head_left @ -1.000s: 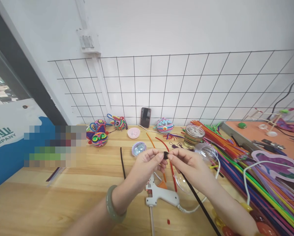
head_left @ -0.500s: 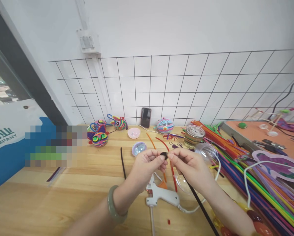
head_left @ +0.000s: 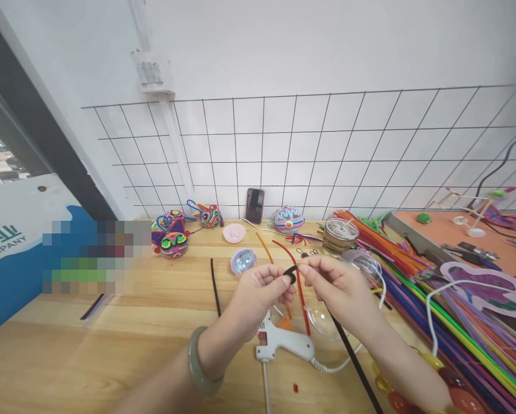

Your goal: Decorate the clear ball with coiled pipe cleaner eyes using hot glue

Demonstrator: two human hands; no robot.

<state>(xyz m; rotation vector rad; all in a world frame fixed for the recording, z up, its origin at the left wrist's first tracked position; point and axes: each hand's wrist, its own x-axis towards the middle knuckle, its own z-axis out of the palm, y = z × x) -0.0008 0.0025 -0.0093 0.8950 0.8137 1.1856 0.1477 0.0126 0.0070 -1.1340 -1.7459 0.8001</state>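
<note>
A black pipe cleaner [head_left: 353,357] runs between both hands, its end curled into a small coil. My left hand [head_left: 264,290] pinches the coil between thumb and fingers. With thumb and forefinger, my right hand [head_left: 337,287] grips the strand just beside it, and the long tail hangs below that hand toward the front edge of the view. Under the hands lies a white glue gun [head_left: 290,340] on the wooden table. Close by are a red pipe cleaner [head_left: 301,299] and a clear plastic half-shell [head_left: 322,319], partly hidden by my right hand.
Striped craft balls [head_left: 174,244], two small bowls [head_left: 234,233], a phone [head_left: 255,206] and a clear round container [head_left: 340,236] stand toward the back. Bundled coloured pipe cleaners [head_left: 451,345] fill the right side. Another black pipe cleaner [head_left: 215,287] lies left. The glue gun's white cord [head_left: 333,368] loops right.
The black coil now shows more between my fingers, with a short stretch of strand bridging the hands. My right hand has shifted slightly right, away from my left hand.
</note>
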